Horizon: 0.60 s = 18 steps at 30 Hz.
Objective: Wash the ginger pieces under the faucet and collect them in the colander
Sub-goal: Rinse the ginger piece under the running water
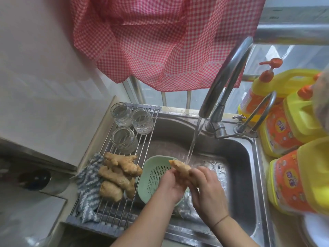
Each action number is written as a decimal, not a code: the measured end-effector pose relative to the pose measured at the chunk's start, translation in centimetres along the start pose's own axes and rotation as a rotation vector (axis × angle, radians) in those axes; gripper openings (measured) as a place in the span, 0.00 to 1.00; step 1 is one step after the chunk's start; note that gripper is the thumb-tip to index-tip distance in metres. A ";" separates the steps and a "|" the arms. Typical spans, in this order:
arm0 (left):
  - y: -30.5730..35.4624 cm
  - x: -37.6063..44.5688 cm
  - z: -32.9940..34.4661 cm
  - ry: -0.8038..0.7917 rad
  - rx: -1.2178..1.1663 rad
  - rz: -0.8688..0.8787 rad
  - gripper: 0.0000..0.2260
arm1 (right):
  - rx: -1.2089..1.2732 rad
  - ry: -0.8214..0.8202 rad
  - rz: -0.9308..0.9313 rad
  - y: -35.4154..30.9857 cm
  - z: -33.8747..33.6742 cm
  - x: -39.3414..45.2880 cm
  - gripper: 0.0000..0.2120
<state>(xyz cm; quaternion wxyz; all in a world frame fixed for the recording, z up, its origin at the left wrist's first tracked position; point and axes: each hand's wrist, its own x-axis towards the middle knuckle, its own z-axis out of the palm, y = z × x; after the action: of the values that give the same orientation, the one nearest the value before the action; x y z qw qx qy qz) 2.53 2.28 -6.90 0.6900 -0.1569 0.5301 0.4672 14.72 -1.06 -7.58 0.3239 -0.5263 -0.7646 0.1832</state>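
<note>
We've got one ginger piece (179,168) up in both hands over the sink (236,157), the left hand (171,186) curled round its near end, the right hand (207,191) wrapped round the other side, and the stream from the faucet (226,75) lands right on it. The green colander (151,177) sits in the basin just below and left of the hands, and from here it looks empty. The rest of the ginger (118,175) waits in a pile on the drying rack (114,213).

Here's the worry: wet ginger is slick and knobbly, so a loose grip could let it drop past the colander into the basin. The pile lies near the rack's inner edge, and a bump from the left forearm might roll pieces off. Splash could reach the three glass jars (128,125).

We can't see the colander's near rim behind the wrists, nor what glints beneath the right hand.
</note>
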 end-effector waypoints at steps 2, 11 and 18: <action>-0.1 0.1 0.3 -0.051 0.014 -0.020 0.15 | -0.005 -0.063 0.004 0.4 0.6 0.7 0.15; 0.4 1.2 1.1 -0.054 -0.029 0.094 0.16 | 0.395 -0.102 0.483 -0.1 0.7 0.9 0.12; -0.4 1.3 1.7 0.009 0.044 0.263 0.16 | 0.121 -0.309 0.565 -0.7 0.7 3.7 0.19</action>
<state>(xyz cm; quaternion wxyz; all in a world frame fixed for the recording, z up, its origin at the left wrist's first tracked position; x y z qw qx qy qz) 3.84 3.85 -7.50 0.6235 -0.0731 0.5593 0.5413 12.92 2.13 -6.56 0.1710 -0.6635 -0.6160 0.3887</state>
